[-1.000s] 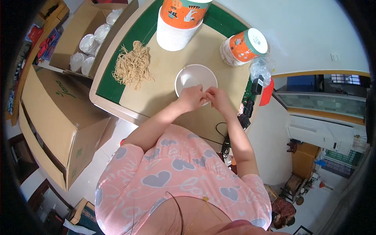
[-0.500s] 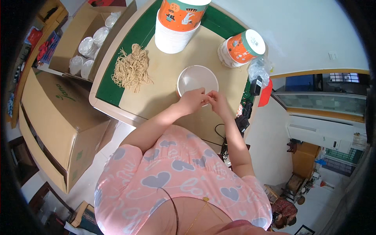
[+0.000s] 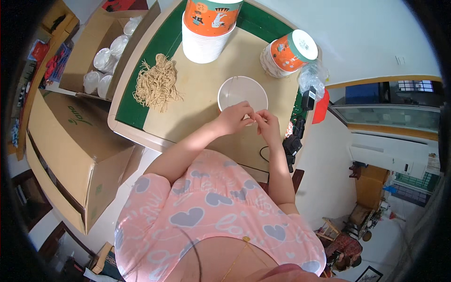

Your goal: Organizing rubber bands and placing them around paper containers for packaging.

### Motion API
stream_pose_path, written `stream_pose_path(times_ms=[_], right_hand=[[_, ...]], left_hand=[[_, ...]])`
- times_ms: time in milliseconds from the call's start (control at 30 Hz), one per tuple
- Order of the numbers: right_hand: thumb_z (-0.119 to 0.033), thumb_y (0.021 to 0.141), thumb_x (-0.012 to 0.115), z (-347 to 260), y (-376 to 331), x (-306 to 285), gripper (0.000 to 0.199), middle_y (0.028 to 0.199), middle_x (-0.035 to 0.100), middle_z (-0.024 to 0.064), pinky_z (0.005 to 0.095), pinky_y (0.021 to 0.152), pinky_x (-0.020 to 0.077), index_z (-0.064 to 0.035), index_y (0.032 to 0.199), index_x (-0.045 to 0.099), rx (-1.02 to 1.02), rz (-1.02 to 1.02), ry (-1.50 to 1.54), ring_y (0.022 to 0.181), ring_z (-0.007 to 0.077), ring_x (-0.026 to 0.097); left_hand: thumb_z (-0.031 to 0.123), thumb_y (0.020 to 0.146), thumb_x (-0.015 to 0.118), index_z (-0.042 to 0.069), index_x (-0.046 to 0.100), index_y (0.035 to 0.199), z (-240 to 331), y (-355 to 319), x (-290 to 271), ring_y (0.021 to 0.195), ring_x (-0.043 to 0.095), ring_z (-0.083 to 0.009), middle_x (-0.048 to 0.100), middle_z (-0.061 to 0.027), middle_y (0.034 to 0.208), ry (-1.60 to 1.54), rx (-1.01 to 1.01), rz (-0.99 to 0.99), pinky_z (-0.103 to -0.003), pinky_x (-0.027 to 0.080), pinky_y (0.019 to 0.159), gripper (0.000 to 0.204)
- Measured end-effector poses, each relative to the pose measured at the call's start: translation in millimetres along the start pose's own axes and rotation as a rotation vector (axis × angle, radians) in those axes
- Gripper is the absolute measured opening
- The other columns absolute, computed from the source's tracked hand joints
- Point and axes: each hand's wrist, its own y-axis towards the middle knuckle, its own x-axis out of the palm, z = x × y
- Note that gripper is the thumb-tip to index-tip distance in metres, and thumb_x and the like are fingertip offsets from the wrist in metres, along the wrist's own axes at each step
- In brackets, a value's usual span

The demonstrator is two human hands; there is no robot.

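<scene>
A round paper tub (image 3: pixel 242 89), white inside, stands on the table just beyond my hands, its mouth facing up. My left hand (image 3: pixel 236 117) is at the tub's near rim with its fingers curled into a pinch. Against its fingertips comes my right hand (image 3: pixel 269 130), also pinched. Whatever lies between the fingertips is too small to make out. The near wall of the tub is mostly hidden by both hands. Left of the tub lies a loose heap of tan cord pieces (image 3: pixel 157 83).
Behind the tub rises a tall stack of orange-and-green printed tubs (image 3: pixel 209 44). A shorter stack (image 3: pixel 287 52) stands at right, beside clear plastic wrap (image 3: pixel 312 80) and black power adapters (image 3: pixel 292 144). On the left are a carton of wrapped white cups (image 3: pixel 104 58) and a large cardboard box (image 3: pixel 80 127).
The tub and both hands appear slightly farther right in the picture, while the whole view has shifted a little. Fingertips stay together at the rim.
</scene>
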Motion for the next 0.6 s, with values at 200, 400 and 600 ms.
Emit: stream_pose_path(times_ms=[200,400,600], right_hand=[[-0.017,0.088,0.059,-3.9,-15.6,3.1,0.015,0.070,0.059,0.0013,0.0206,0.040,0.0353,-0.0017,0.084,0.060,-0.040,0.117,0.044,0.047,0.0059,0.049],[-0.015,0.087,0.061,7.1,-9.5,14.0,0.014,0.071,0.060,0.0018,0.0212,0.040,0.0368,-0.0012,0.085,0.060,-0.038,0.205,0.134,0.046,0.0065,0.049],[-0.016,0.086,0.063,16.3,-4.6,23.4,0.015,0.072,0.060,0.0025,0.0216,0.042,0.0387,-0.0007,0.086,0.060,-0.023,0.320,0.170,0.048,0.0072,0.051]], left_hand=[[0.014,0.082,0.064,0.006,0.061,0.086,2.8,6.4,-0.7,0.069,0.052,-0.0102,0.056,-0.0022,0.085,-0.298,-0.216,-0.045,-0.025,0.043,0.056,0.009],[0.015,0.084,0.063,0.005,0.061,0.089,-6.4,13.4,-1.7,0.062,0.050,-0.0061,0.058,-0.0019,0.078,-0.661,-0.548,-0.010,-0.019,0.038,0.048,0.011],[0.015,0.081,0.064,0.006,0.062,0.087,-17.9,13.5,-0.5,0.062,0.054,-0.0074,0.059,-0.0005,0.076,-0.962,-0.852,-0.078,-0.021,0.042,0.052,0.011]])
